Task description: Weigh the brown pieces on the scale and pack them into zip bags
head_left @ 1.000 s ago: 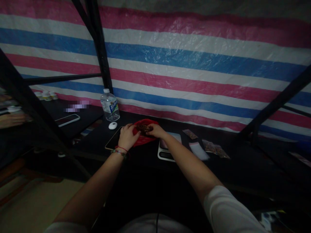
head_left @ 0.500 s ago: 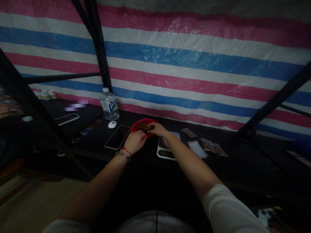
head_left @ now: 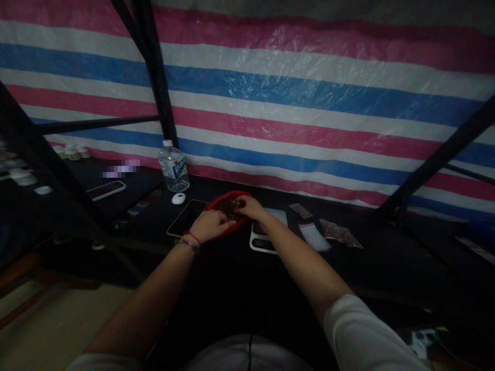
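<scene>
A red bowl [head_left: 233, 230] with brown dried bits [head_left: 229, 206] in it sits on the black table between my hands. My left hand [head_left: 212, 224], with a red cord and beads at the wrist, grips the bowl's near left edge, its thumb pointing inward; the fingertips are partly hidden. From the right, my right hand [head_left: 252, 207] reaches over the rim, its curled fingers closed among the bits. Beneath my right forearm lies a white digital scale [head_left: 264, 244], partly covered. A phone [head_left: 181, 221] lies left of the bowl, partly behind my left hand.
A clear plastic bottle [head_left: 174, 167] and a white rounded object [head_left: 178, 199] stand at the back left. Right of the scale lie a clear bag [head_left: 314, 237] and several filled sachets [head_left: 335, 231]. Black frame posts [head_left: 157, 77] rise before the striped sheet [head_left: 294, 118].
My left hand has moved left and slightly down from the middle of the bowl to its edge. More of the bowl and bits shows. My right hand stays in nearly the same place.
</scene>
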A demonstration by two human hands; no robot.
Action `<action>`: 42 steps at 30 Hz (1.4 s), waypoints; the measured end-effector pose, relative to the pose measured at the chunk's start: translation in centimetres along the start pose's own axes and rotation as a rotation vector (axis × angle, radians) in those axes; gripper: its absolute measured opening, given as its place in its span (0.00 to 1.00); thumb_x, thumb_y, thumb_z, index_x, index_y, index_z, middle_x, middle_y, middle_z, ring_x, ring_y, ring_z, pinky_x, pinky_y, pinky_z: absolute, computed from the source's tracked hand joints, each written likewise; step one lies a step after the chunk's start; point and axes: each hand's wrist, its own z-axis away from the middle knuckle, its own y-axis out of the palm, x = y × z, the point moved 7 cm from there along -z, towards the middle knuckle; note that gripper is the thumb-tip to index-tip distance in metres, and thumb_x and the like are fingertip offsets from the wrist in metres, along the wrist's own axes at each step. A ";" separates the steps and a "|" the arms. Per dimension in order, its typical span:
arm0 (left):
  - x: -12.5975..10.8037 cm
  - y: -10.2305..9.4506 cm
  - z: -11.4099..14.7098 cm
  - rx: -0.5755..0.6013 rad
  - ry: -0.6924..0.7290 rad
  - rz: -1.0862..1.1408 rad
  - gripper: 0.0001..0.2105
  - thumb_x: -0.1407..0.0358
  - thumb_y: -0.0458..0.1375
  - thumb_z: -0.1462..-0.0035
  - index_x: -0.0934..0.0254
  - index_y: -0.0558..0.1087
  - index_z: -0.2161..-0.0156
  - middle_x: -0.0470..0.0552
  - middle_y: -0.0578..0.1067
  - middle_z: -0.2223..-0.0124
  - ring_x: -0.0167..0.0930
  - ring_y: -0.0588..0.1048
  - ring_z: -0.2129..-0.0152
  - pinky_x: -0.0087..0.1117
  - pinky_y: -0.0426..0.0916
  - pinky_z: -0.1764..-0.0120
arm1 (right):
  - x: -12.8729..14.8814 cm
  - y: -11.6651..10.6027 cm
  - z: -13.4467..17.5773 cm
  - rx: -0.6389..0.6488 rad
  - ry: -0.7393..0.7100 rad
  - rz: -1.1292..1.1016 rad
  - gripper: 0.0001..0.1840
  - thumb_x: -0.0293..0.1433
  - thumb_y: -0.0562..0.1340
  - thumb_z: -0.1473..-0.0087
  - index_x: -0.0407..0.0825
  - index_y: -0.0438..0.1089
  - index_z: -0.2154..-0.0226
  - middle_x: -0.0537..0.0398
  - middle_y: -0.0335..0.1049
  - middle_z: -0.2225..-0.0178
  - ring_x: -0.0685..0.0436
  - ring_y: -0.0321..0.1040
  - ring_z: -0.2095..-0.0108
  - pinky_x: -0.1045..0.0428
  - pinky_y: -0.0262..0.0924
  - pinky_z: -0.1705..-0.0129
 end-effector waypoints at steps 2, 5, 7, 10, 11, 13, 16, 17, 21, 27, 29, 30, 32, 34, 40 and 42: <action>0.3 0.1 0.0 0.018 -0.020 -0.019 0.28 0.46 0.42 0.42 0.65 0.75 0.75 0.53 0.76 0.72 0.30 0.71 0.74 0.30 0.59 0.70 | -0.1 0.0 0.1 -0.015 0.015 0.000 0.20 0.27 0.69 0.63 0.48 0.72 0.62 0.56 0.74 0.64 0.47 0.70 0.64 0.51 0.62 0.58; 1.2 0.0 -0.1 0.014 -0.062 -0.017 0.27 0.48 0.42 0.41 0.65 0.74 0.76 0.53 0.75 0.73 0.30 0.72 0.75 0.30 0.59 0.70 | 0.3 -0.2 0.4 -0.019 0.013 -0.016 0.21 0.28 0.69 0.64 0.48 0.71 0.61 0.56 0.74 0.65 0.47 0.70 0.64 0.51 0.63 0.58; 2.0 -0.4 -0.1 -0.020 -0.100 0.015 0.26 0.51 0.42 0.40 0.65 0.74 0.74 0.53 0.76 0.73 0.30 0.72 0.75 0.29 0.60 0.70 | 0.6 -1.0 0.8 -0.049 0.005 -0.038 0.22 0.28 0.70 0.64 0.48 0.71 0.61 0.56 0.73 0.65 0.47 0.70 0.64 0.51 0.63 0.59; 2.5 -1.3 -0.3 -0.106 -0.107 0.090 0.23 0.55 0.41 0.39 0.65 0.74 0.71 0.54 0.76 0.70 0.31 0.73 0.72 0.29 0.62 0.68 | 0.7 -3.5 2.0 -0.122 -0.016 -0.074 0.21 0.31 0.68 0.61 0.48 0.71 0.60 0.55 0.73 0.62 0.47 0.70 0.63 0.51 0.63 0.59; 2.3 -1.6 -0.5 -0.134 -0.092 0.119 0.22 0.56 0.42 0.39 0.65 0.74 0.69 0.53 0.77 0.69 0.31 0.73 0.71 0.29 0.63 0.67 | 0.4 -4.6 2.6 -0.137 -0.019 -0.072 0.20 0.32 0.68 0.60 0.48 0.71 0.60 0.55 0.73 0.62 0.47 0.70 0.63 0.51 0.63 0.59; 1.7 -2.0 -1.3 -0.163 -0.052 0.161 0.19 0.57 0.44 0.40 0.64 0.75 0.66 0.52 0.77 0.65 0.31 0.74 0.68 0.28 0.64 0.64 | -0.5 -6.9 4.1 -0.174 -0.010 -0.022 0.19 0.33 0.67 0.59 0.48 0.71 0.61 0.54 0.73 0.63 0.46 0.69 0.63 0.50 0.62 0.58; 1.0 -1.3 -3.2 -0.091 -0.041 0.108 0.16 0.59 0.47 0.42 0.63 0.75 0.61 0.52 0.77 0.60 0.31 0.75 0.63 0.28 0.65 0.59 | -2.8 -10.0 6.7 -0.270 0.016 0.095 0.18 0.35 0.67 0.59 0.48 0.71 0.62 0.53 0.72 0.63 0.45 0.68 0.62 0.49 0.61 0.57; 1.0 -0.7 -3.9 -0.024 -0.066 0.051 0.16 0.58 0.48 0.43 0.63 0.75 0.60 0.53 0.77 0.59 0.32 0.75 0.62 0.28 0.65 0.58 | -3.6 -10.6 7.5 -0.292 0.028 0.119 0.17 0.36 0.67 0.58 0.48 0.71 0.62 0.53 0.72 0.63 0.45 0.68 0.62 0.49 0.61 0.56; 2.1 1.7 -6.7 0.238 -0.213 -0.136 0.21 0.55 0.56 0.51 0.69 0.75 0.58 0.62 0.77 0.58 0.40 0.75 0.61 0.33 0.67 0.59 | -6.6 -10.8 10.3 -0.318 0.099 0.222 0.16 0.37 0.66 0.58 0.47 0.71 0.64 0.51 0.72 0.63 0.43 0.67 0.60 0.47 0.59 0.54; 2.2 3.3 -9.0 0.314 -0.172 -0.143 0.20 0.62 0.59 0.53 0.68 0.73 0.53 0.62 0.75 0.54 0.38 0.74 0.59 0.32 0.66 0.56 | -9.8 -10.9 11.3 -0.414 0.151 0.062 0.35 0.42 0.65 0.57 0.47 0.61 0.48 0.45 0.67 0.52 0.41 0.64 0.51 0.47 0.55 0.49; 2.2 3.6 -9.2 0.320 -0.136 -0.135 0.21 0.64 0.59 0.54 0.66 0.72 0.52 0.60 0.75 0.52 0.37 0.74 0.58 0.31 0.65 0.55 | -11.4 -11.9 11.7 -0.572 0.210 -0.056 0.32 0.44 0.59 0.50 0.46 0.58 0.46 0.45 0.67 0.52 0.42 0.64 0.51 0.47 0.56 0.49; 2.3 3.7 -9.3 0.323 -0.119 -0.131 0.22 0.65 0.59 0.54 0.65 0.72 0.51 0.59 0.74 0.52 0.36 0.73 0.57 0.30 0.65 0.54 | -12.3 -12.3 12.0 -0.652 0.253 -0.088 0.29 0.44 0.55 0.47 0.46 0.59 0.47 0.45 0.67 0.53 0.42 0.65 0.52 0.47 0.57 0.50; 2.3 3.8 -9.3 0.334 -0.086 -0.122 0.21 0.67 0.59 0.55 0.63 0.72 0.52 0.56 0.75 0.52 0.35 0.73 0.58 0.29 0.65 0.54 | -13.6 -12.5 12.4 -0.746 0.328 -0.093 0.25 0.42 0.51 0.44 0.44 0.61 0.49 0.43 0.69 0.55 0.42 0.66 0.54 0.47 0.58 0.52; 2.3 3.9 -9.4 0.346 -0.053 -0.113 0.20 0.69 0.58 0.54 0.62 0.73 0.53 0.54 0.75 0.52 0.34 0.73 0.58 0.29 0.65 0.55 | -14.4 -12.1 12.5 -0.740 0.363 -0.060 0.23 0.40 0.51 0.44 0.43 0.63 0.51 0.43 0.69 0.56 0.42 0.67 0.56 0.47 0.59 0.53; 2.1 3.8 -9.6 0.390 0.001 -0.116 0.18 0.66 0.57 0.52 0.60 0.74 0.54 0.51 0.75 0.53 0.32 0.73 0.60 0.26 0.66 0.58 | -14.4 -11.5 12.2 -0.627 0.359 0.030 0.20 0.33 0.56 0.48 0.41 0.66 0.54 0.43 0.71 0.60 0.41 0.68 0.58 0.47 0.59 0.53; 2.2 4.0 -9.6 0.411 -0.005 -0.136 0.19 0.66 0.60 0.56 0.62 0.74 0.55 0.52 0.76 0.55 0.33 0.74 0.60 0.26 0.66 0.58 | -14.2 -11.8 12.2 -0.591 0.353 0.060 0.18 0.30 0.56 0.49 0.41 0.67 0.55 0.44 0.72 0.61 0.42 0.68 0.59 0.47 0.59 0.53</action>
